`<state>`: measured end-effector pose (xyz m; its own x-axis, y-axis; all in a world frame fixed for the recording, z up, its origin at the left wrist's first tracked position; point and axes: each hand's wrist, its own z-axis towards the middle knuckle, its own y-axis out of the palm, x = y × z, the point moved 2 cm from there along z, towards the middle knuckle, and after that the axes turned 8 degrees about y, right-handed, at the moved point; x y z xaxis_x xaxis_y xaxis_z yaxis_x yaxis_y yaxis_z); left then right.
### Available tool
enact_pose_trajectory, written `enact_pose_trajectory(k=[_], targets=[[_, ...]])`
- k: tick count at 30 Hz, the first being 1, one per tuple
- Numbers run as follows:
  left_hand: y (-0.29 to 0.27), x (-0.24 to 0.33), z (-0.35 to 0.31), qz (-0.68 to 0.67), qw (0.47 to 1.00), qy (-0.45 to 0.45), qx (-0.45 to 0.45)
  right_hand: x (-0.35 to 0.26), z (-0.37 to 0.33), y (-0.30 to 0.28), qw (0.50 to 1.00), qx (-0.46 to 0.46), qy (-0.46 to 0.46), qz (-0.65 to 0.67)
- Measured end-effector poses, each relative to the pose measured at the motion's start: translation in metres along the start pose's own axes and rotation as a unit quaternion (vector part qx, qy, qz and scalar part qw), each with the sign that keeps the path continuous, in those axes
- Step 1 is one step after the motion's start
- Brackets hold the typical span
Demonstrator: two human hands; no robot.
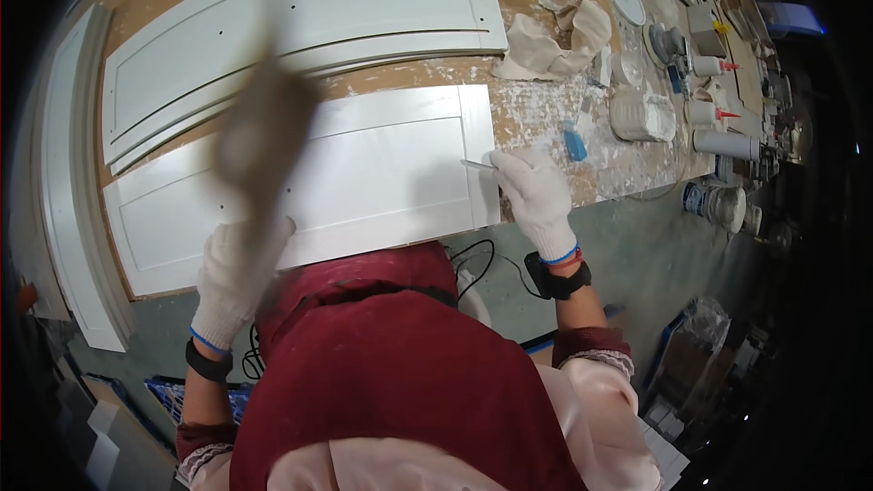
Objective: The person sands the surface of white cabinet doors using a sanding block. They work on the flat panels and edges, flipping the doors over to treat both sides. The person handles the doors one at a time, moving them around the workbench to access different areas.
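A white framed panel (382,168) with small dark holes lies on the worktable in front of me. My right hand (535,195), in a white knit glove, is closed at the panel's right end around a thin, flat, metallic-looking tool (476,164). The tool's tip points left over the panel, and its exact kind is unclear. At the panel's near left edge rests my left hand (225,277), also gloved, its visible fingertips apart. A blurred brownish-grey shape (264,123) close to the camera covers part of that hand and of the panel; what it is cannot be made out.
Behind lie more white panels (318,9); tall white boards (77,182) stand at the left. To the right are a crumpled cloth (555,41), a blue piece (574,145), a white tub (643,116) and red-tipped bottles (707,66). A black cable (477,264) hangs below the table edge.
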<state>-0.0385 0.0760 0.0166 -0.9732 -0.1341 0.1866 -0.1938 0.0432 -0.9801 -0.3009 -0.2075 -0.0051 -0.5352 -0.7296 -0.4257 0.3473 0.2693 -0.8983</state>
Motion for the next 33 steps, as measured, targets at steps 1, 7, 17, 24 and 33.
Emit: enact_pose_trajectory(k=[1, 7, 17, 24, 33], targets=[[0.001, 0.0, 0.0, -0.003, 1.0, -0.003, -0.002, 0.003, -0.002, 0.004, 1.0, 0.003, -0.002, -0.007], [0.002, 0.0, 0.003, -0.006, 1.0, -0.013, -0.009, 0.0, -0.003, -0.001, 0.993, -0.075, -0.013, -0.09], [0.002, 0.001, 0.001, 0.006, 1.0, -0.02, -0.009, -0.014, -0.053, -0.002, 0.978, -0.194, -0.054, -0.055], [0.003, 0.0, 0.0, 0.012, 1.0, -0.01, 0.0, -0.011, -0.032, -0.012, 0.99, -0.061, 0.108, 0.063], [-0.002, 0.002, 0.003, -0.006, 1.0, -0.014, 0.017, -0.004, -0.013, 0.004, 0.991, -0.086, 0.082, -0.057]])
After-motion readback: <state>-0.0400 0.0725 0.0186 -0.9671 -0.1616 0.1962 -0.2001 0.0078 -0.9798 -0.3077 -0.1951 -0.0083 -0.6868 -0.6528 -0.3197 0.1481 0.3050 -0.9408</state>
